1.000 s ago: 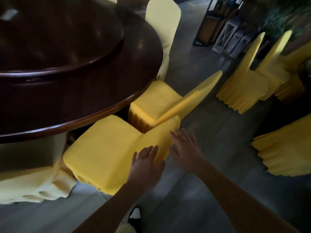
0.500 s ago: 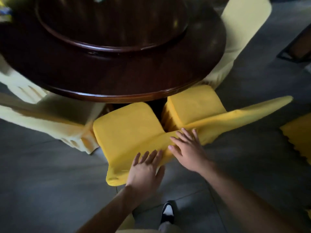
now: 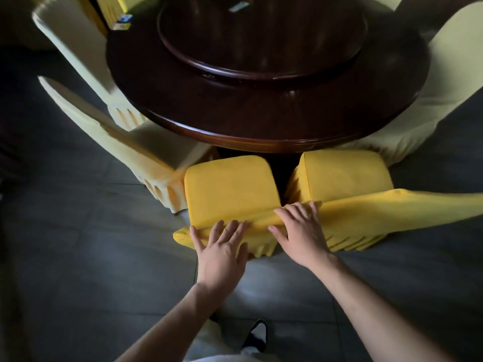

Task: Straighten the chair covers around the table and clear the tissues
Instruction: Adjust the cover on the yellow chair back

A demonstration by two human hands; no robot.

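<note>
Grey floor tiles (image 3: 104, 257) surround a round dark tabletop (image 3: 261, 118) carrying a raised centre disc (image 3: 261, 48); pale covered chairs (image 3: 86, 82) stand at 9 to 10 o'clock of the tabletop and another (image 3: 444, 74) at 3 o'clock; two yellow-covered chairs sit at its 6 o'clock edge. Near chair cover (image 3: 230, 189): seat tucked toward the tabletop, back top rail directly beneath both hands; rail's long axis runs 9 to 3 o'clock, seat faces 12 o'clock. Left hand (image 3: 222, 252): fingers straight and spread, flat on the rail's left half, gripping nothing; right hand (image 3: 300, 236): likewise flat and spread, on the rail's right end, where it meets the second cover (image 3: 366, 212), whose back stretches away toward 3 o'clock. Both hands lie equally near the cover; the fabric extends from them toward 12 o'clock, so a smoothing stroke would probably run outward along the rail. Small items (image 3: 122, 22) at the tabletop's 10 o'clock edge are too blurred to identify as tissues.
</note>
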